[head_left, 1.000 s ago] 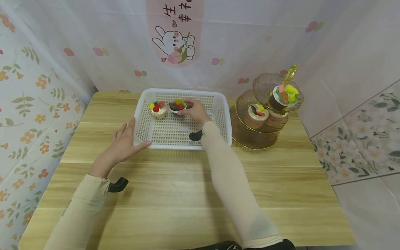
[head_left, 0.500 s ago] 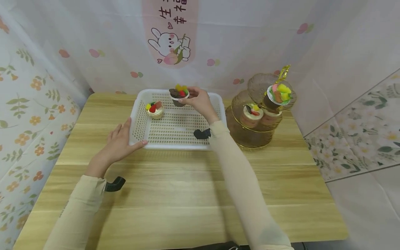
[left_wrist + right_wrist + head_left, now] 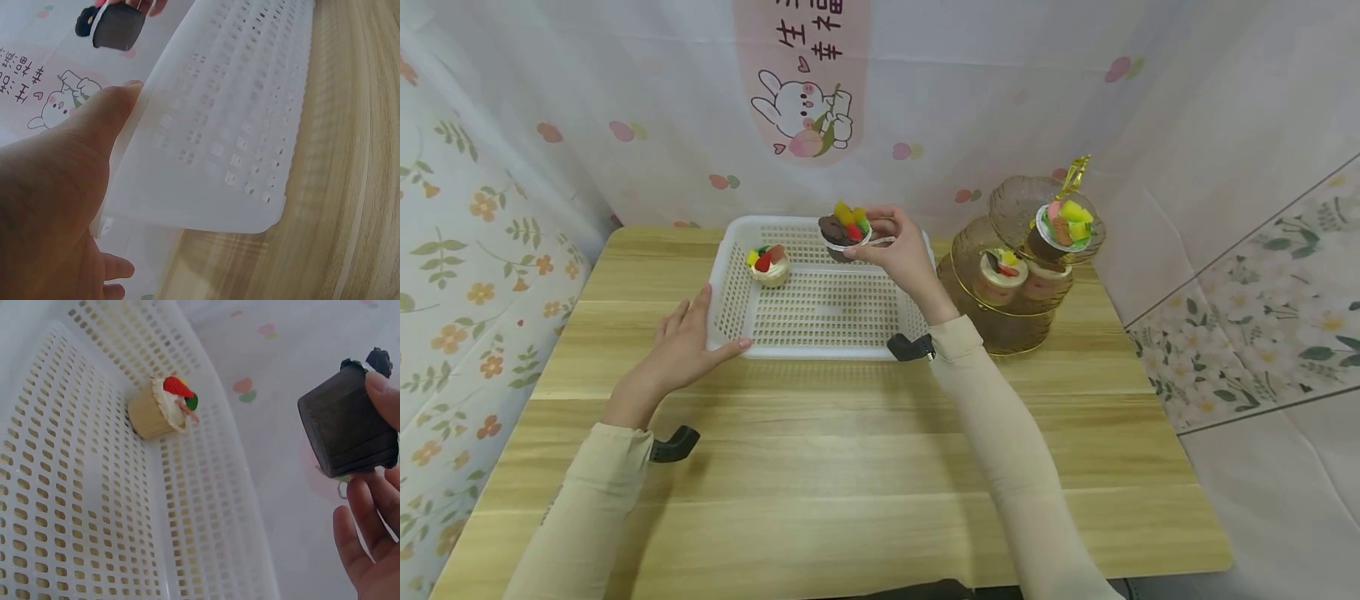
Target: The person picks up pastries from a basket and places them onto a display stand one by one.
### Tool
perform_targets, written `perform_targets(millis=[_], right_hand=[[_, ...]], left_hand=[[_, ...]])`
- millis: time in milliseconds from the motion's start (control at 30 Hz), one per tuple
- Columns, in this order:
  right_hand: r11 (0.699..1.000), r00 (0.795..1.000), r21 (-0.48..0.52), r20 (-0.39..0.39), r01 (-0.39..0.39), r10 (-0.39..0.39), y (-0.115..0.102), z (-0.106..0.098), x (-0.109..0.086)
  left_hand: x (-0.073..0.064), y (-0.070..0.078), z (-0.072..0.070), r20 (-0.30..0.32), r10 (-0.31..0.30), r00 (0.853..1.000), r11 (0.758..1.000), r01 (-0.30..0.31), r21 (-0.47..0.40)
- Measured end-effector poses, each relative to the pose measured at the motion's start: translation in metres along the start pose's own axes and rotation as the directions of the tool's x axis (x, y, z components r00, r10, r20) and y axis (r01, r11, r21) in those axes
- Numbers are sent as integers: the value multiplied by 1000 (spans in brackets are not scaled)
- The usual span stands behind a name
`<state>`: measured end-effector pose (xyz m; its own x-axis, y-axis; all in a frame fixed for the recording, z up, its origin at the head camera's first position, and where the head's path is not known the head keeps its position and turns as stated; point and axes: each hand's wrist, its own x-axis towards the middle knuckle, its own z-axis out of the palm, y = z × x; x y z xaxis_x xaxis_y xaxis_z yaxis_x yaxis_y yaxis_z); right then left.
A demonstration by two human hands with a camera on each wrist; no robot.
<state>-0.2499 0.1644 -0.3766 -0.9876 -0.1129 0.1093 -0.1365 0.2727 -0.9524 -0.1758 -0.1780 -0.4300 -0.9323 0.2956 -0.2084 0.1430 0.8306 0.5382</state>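
My right hand [image 3: 904,254] pinches a dark-cupped cupcake [image 3: 842,236] with chocolate, yellow and red toppings, held above the white plastic basket [image 3: 820,353]. In the right wrist view the plain dark side of the cupcake [image 3: 347,419] shows, thumb at its rim and fingers beneath. My left hand [image 3: 685,346] rests at the basket's near left corner, thumb on the front rim and fingers along the left side. Inside the basket, toward the back left, stands a cream cupcake [image 3: 769,267] with strawberry and yellow fruit on top.
Right of the basket stands a tiered stand [image 3: 1011,333] of amber plates with gold rims. Its top plate holds a fruit-topped cupcake [image 3: 1063,227]; lower down sit a round layered cake [image 3: 1000,279] and another beside it. A printed curtain [image 3: 940,92] hangs behind the wooden table [image 3: 820,467].
My right hand has lifted the dark cupcake up off the basket floor and drawn it slightly right. The left hand stays at the basket corner. The head view has shifted a little.
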Motion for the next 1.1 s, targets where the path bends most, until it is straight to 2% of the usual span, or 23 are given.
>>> perform_targets(millis=[300,567,800,967,1100], right_hand=[[998,997,39,-56,-44,46,-7,-17,-37],[992,990,92,-106,-88,98,-2,-39,-74],[974,968,173,-175,-148,179,5,-56,-109],[962,955,240,-230,-130,187,12,-66,-133],[956,936,271,-295,-111,192,17,-71,-151]], left_hand=[[-1,4,0,5,-10,1000,1000,10,-16],[-1,3,0,1,-4,1000,1000,4,-21],[0,4,1,4,-7,1000,1000,7,-27],[0,4,1,6,-9,1000,1000,9,-27],[0,4,1,4,-10,1000,1000,10,-24]])
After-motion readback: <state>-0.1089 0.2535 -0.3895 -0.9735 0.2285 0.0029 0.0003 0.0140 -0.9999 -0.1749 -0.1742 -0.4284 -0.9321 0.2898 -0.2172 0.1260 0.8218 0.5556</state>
